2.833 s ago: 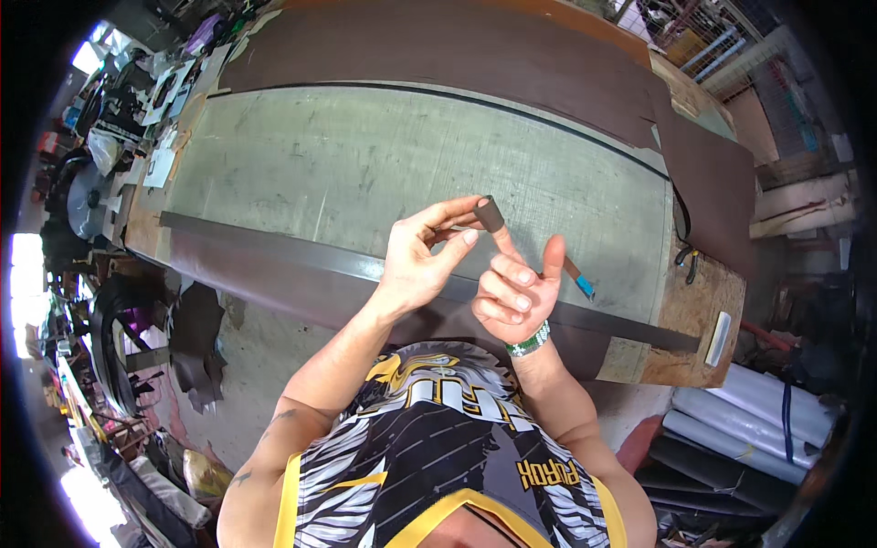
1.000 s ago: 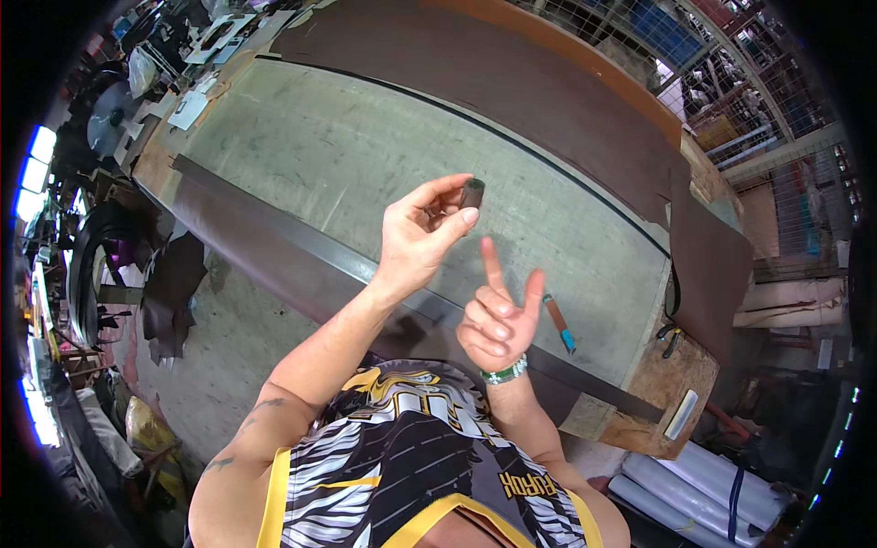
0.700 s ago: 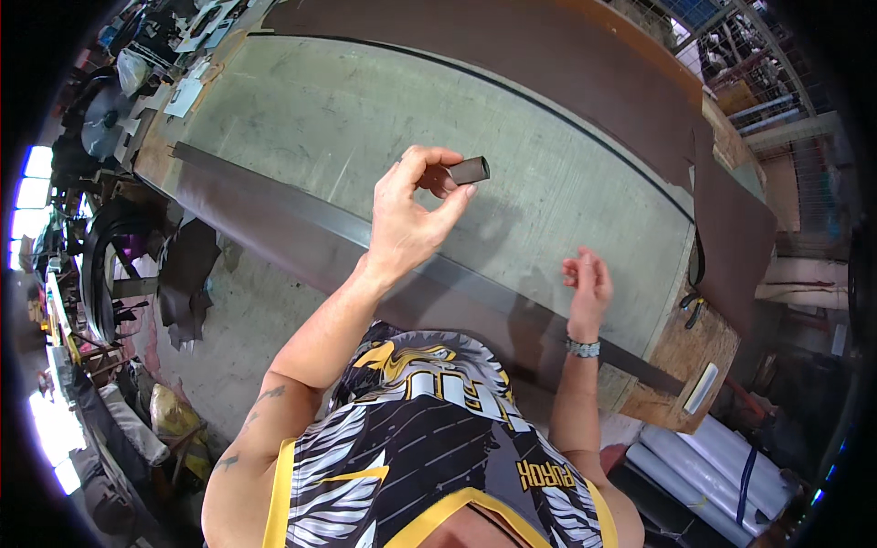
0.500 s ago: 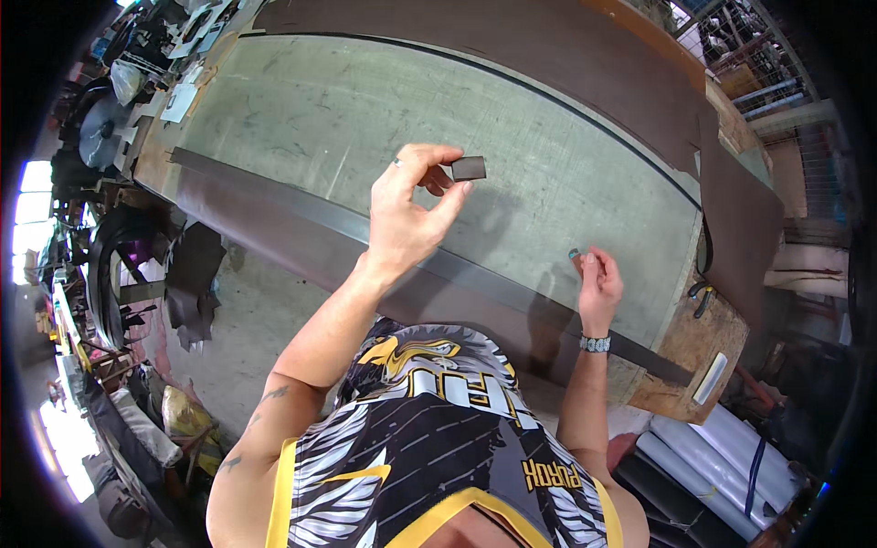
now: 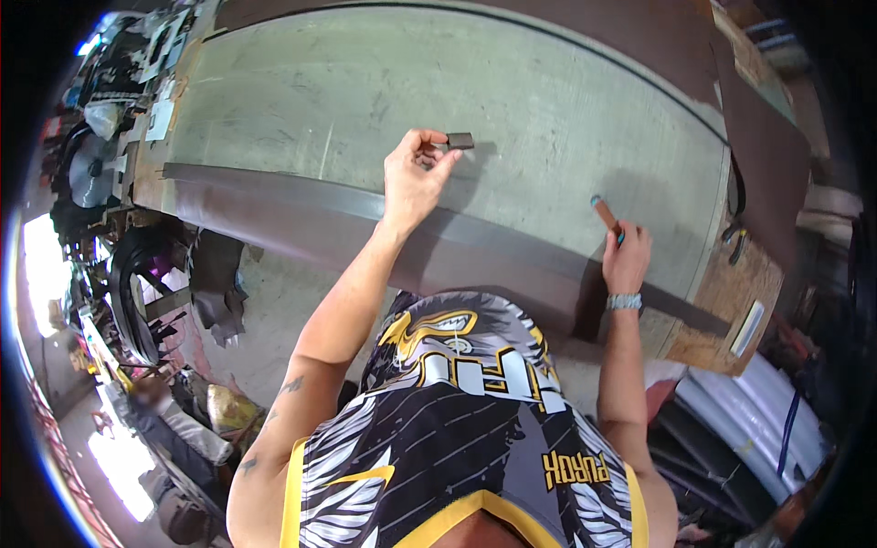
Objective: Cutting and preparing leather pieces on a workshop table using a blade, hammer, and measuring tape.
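Note:
My left hand (image 5: 416, 183) holds a small dark brown piece (image 5: 461, 141), like a short rolled tube, between thumb and fingers above the pale green cutting surface (image 5: 548, 100). My right hand (image 5: 627, 260) is closed on a slim tool (image 5: 604, 212) with a brown shaft and teal bands, held over the right part of the same surface. A long dark strip (image 5: 274, 196) of sheet material lies along the near edge of the table, below both hands.
Dark brown sheet material (image 5: 767, 183) covers the far and right edges. Pliers (image 5: 734, 245) and a pale bar (image 5: 747, 330) sit on the wooden right end (image 5: 713, 338). Wrapped rolls (image 5: 740, 411) lie below at right. Paper pieces (image 5: 160, 119) and cluttered racks (image 5: 137, 292) are at left.
My right hand has moved from beside my left hand to the right and taken hold of the tool from the table. My left hand has moved forward, still holding the dark piece.

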The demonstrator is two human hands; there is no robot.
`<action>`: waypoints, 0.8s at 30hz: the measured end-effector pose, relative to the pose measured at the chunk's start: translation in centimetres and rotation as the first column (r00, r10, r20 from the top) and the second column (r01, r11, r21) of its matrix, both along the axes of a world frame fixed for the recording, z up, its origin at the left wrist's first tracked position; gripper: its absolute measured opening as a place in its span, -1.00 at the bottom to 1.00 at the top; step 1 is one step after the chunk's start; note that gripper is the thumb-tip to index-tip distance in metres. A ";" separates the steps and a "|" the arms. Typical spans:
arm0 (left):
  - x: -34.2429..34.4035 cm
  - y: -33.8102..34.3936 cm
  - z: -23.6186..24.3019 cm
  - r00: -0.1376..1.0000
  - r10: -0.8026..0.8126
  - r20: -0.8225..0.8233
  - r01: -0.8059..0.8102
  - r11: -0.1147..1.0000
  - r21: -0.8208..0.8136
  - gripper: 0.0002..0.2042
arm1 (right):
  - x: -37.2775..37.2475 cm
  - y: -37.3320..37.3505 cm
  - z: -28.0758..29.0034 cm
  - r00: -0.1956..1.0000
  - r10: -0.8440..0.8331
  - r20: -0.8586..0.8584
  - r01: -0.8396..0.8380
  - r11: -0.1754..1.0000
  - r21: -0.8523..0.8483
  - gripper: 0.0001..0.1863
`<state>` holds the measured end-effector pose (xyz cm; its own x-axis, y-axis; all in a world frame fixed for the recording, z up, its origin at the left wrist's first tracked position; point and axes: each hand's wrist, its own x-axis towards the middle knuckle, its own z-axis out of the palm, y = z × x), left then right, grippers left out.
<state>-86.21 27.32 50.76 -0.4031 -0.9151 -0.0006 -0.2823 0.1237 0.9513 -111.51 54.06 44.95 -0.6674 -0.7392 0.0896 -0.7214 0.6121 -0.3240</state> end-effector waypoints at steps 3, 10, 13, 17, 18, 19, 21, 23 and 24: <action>-0.4 -0.1 -3.2 0.999 -0.002 0.053 -0.003 0.996 0.094 -0.79 | -1.3 -1.0 1.0 0.984 -0.020 0.175 0.015 0.999 0.033 -0.76; -2.0 -0.4 -5.7 0.996 -0.007 0.090 -0.001 0.996 0.087 -0.88 | -4.0 -3.8 3.2 0.939 0.059 0.339 -0.040 0.997 -0.063 -0.81; -2.0 -0.7 -6.1 0.984 -0.087 0.154 0.125 0.959 -0.253 -0.88 | -3.0 -7.2 6.7 0.627 0.078 0.775 0.293 0.898 -0.328 -0.79; -0.3 -0.5 -6.8 0.945 -0.091 0.313 0.217 0.893 -0.395 -0.88 | -0.1 -11.5 6.5 0.408 0.287 0.866 0.566 0.665 -0.487 -0.78; 0.1 -0.3 -6.7 0.927 -0.067 0.369 0.245 0.855 -0.458 -0.88 | 0.2 -12.0 5.7 0.405 0.280 0.870 0.579 0.658 -0.482 -0.78; 0.2 0.1 -6.4 0.928 -0.078 0.365 0.231 0.888 -0.397 -0.90 | 0.6 -12.3 4.6 0.364 0.321 0.874 0.542 0.691 -0.479 -0.77; 0.2 0.2 -5.9 0.909 -0.109 0.403 0.288 0.863 -0.415 -0.91 | 1.5 -12.7 3.3 0.316 0.378 0.870 0.480 0.728 -0.490 -0.75; 0.3 0.1 -5.8 0.894 -0.141 0.424 0.335 0.839 -0.428 -0.93 | 2.4 -12.6 3.0 0.326 0.363 0.873 0.488 0.726 -0.484 -0.75; 0.5 -0.1 -5.9 0.891 -0.140 0.432 0.338 0.840 -0.425 -0.93 | 2.8 -12.5 3.0 0.339 0.356 0.871 0.483 0.728 -0.486 -0.76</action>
<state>-85.70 27.22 44.91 -0.6685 -0.7122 0.2142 -0.4984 0.6428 0.5818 -108.72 41.56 47.97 -0.6555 -0.7239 -0.2152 0.3127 -0.0008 -0.9498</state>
